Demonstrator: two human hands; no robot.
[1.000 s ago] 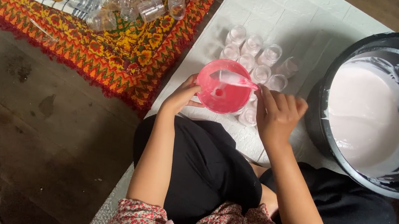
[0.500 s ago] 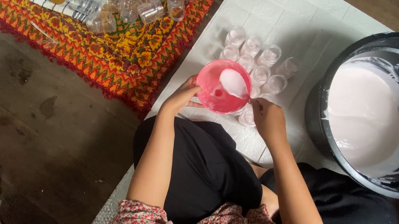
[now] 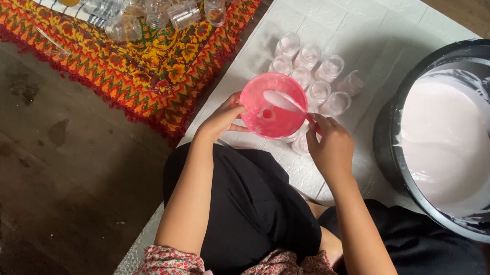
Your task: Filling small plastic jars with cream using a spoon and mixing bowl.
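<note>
White mat (image 3: 364,20): seven clear cups (image 3: 318,71); left hand (image 3: 222,118), right hand (image 3: 330,146) both clamped on pink scoop (image 3: 273,106).

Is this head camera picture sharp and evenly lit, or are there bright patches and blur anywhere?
In the head view, soft daylight and faint shadows; the white mat and the pale liquid in the black tub look brightest, nearly washed out; the clear cups glint and are hard to tell apart; the left hand, right hand and pink funnel look reasonably sharp; the frame's edges bend slightly.
</note>
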